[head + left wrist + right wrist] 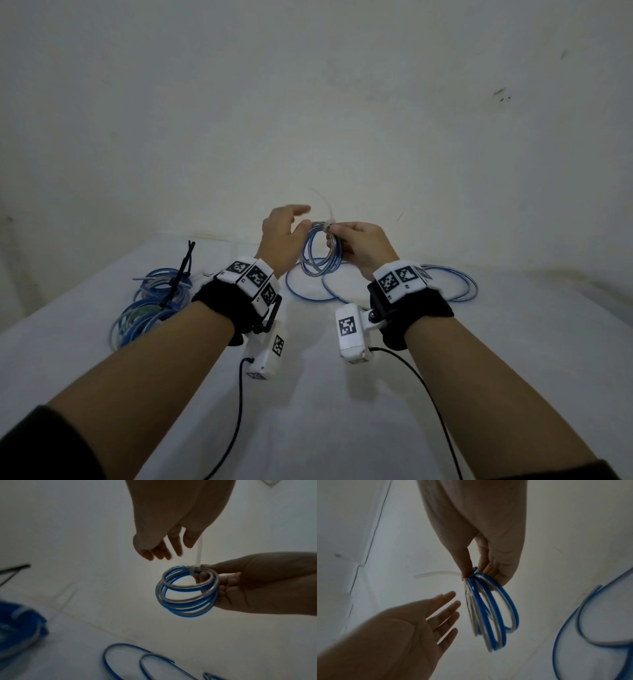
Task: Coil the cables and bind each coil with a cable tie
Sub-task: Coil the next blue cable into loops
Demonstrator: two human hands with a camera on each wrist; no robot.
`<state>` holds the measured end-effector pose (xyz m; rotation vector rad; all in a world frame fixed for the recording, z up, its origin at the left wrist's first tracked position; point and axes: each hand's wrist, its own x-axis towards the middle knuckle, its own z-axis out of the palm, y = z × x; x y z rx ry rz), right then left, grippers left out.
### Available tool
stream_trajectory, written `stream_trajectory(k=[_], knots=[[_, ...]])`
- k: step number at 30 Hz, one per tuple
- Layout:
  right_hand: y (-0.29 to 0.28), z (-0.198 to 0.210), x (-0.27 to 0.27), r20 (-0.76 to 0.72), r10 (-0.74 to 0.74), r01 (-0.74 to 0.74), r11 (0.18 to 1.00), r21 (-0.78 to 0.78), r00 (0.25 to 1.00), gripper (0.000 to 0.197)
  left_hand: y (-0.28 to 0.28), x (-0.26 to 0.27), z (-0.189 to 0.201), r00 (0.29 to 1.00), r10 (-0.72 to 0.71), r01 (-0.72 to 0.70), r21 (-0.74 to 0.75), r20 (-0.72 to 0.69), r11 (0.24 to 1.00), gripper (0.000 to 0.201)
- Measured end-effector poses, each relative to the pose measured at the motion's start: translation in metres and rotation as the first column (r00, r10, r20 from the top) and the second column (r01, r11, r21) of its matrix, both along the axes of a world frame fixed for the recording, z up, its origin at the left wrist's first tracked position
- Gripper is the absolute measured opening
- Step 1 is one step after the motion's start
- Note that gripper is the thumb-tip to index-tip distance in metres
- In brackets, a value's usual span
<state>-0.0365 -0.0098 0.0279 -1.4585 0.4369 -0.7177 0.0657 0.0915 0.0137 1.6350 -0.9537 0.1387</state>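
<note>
Right now our blue-and-silver coil point(187, 591) hangs above the table point(308, 394), pinched at its top by our right hand point(359, 248), loops dropping downward. A white cable tie point(199, 555) wraps that top, its tail running up and away from us toward the left hand point(282, 240). Left hand is just beside the coil, fingers spread, gripping nothing, so it's nearer the tail. Loose cable point(445, 284) lies below; bound coils point(150, 308) sit far left.

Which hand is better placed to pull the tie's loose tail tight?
Left. The left hand is open and free beside the translucent white cable tie, whose tail sticks out toward it. The right hand already pinches the blue-and-silver cable coil at the tie.
</note>
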Motion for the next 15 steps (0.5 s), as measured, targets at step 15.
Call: stream_trajectory(k=[15], knots=[[0.019,-0.022,0.049,-0.179,-0.117,0.015,0.872,-0.490,0.977,0.016,0.037,0.050,0.003,0.964,0.050,-0.015,0.134,-0.260,0.991,0.015]])
